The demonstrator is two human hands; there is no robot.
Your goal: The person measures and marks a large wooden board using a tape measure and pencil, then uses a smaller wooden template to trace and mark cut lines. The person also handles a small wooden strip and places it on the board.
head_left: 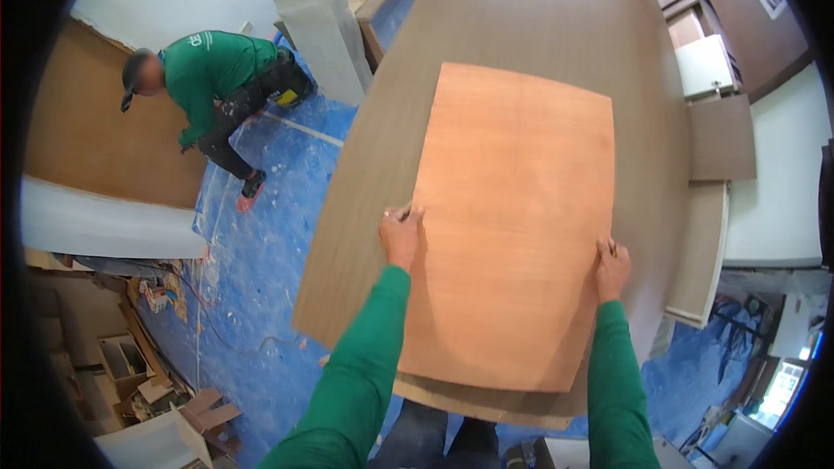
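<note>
A light orange-brown plywood panel (517, 226) lies over a larger grey-brown wood-grain board (539, 17). My left hand (401, 236) grips the panel's left edge, fingers curled and thumb on its face. On the opposite edge, a little lower, my right hand (612, 267) is closed with its fingertips at the rim. Both forearms, in green sleeves, reach in from the lower edge. Shadow shows along the panel's near right side; whether the panel is raised off the board I cannot tell.
A co-worker (217, 78) in a green top crouches at the left by a brown panel (104, 122). Blue sheeting (261, 269) covers the floor, with a cable across it. Wood offcuts (165, 382) pile at lower left. A wrapped white block (321, 35) and cabinet boards (721, 135) flank the large board.
</note>
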